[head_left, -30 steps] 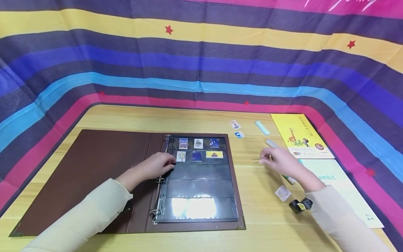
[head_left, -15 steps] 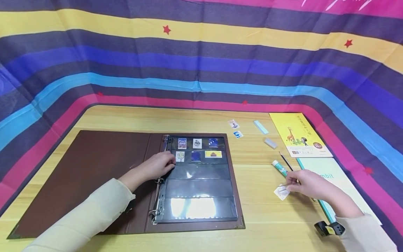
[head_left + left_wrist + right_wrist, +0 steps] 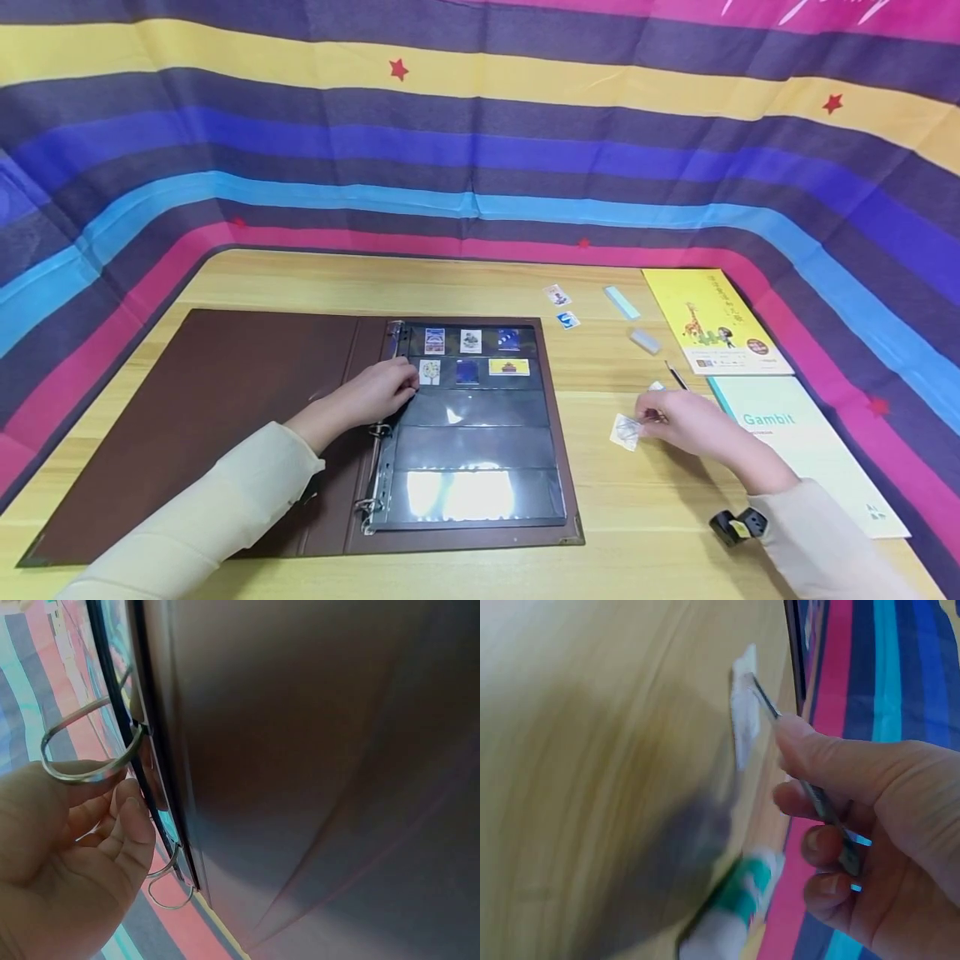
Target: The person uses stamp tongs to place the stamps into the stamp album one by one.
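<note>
In my right hand (image 3: 686, 425), a pair of metal tweezers (image 3: 821, 801) is gripped between thumb and fingers. Their tips hold a pale square stamp (image 3: 625, 432) over the table, seen nearly edge-on in the right wrist view. My left hand (image 3: 378, 390) rests at the inner edge of a black pocket page (image 3: 476, 450), beside the metal rings (image 3: 90, 776). The page lies in an open brown album (image 3: 247, 400). Several stamps fill its top two rows, including a tree stamp (image 3: 430, 372) near my left fingertips.
Two loose stamps, one white (image 3: 557, 295) and one blue (image 3: 567, 320), lie behind the album. To the right are a pale blue strip (image 3: 622, 302), a greyish block (image 3: 645, 340), a pencil (image 3: 676, 375), a glue stick (image 3: 739, 904), a yellow booklet (image 3: 708, 325) and a Gambit notebook (image 3: 817, 450).
My right hand first moved toward me to the pale stamp, and the tweezers picked it up. Hand and stamp have since shifted left toward the album. My left hand stays in place.
</note>
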### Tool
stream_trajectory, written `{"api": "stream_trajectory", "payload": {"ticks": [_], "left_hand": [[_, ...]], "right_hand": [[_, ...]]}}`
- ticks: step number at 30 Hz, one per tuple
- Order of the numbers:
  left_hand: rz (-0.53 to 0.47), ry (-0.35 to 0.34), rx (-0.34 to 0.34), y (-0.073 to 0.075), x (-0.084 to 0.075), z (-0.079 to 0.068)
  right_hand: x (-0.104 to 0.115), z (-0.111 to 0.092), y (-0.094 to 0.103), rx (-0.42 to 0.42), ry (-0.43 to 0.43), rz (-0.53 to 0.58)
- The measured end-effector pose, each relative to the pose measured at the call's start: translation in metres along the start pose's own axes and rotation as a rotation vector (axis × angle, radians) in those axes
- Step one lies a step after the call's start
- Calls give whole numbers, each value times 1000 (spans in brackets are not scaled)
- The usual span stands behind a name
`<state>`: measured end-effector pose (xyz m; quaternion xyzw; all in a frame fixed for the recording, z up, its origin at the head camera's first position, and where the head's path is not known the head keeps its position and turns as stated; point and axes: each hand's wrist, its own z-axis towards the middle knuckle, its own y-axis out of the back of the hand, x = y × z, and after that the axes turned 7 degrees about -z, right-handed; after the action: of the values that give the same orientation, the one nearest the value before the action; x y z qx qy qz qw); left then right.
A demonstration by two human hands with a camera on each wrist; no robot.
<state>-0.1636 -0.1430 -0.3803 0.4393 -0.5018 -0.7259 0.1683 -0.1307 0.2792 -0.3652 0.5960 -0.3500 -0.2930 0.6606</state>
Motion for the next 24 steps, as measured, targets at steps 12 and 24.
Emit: {"api": "stream_trajectory", "payload": {"ticks": [12,24], "left_hand": [[4,6,0,-1,1,1],[3,23,0,-2,1,1]], "right_hand": [[1,-4,-2,47,116,154],[-6,-7,1,-55,-138,17]]}}
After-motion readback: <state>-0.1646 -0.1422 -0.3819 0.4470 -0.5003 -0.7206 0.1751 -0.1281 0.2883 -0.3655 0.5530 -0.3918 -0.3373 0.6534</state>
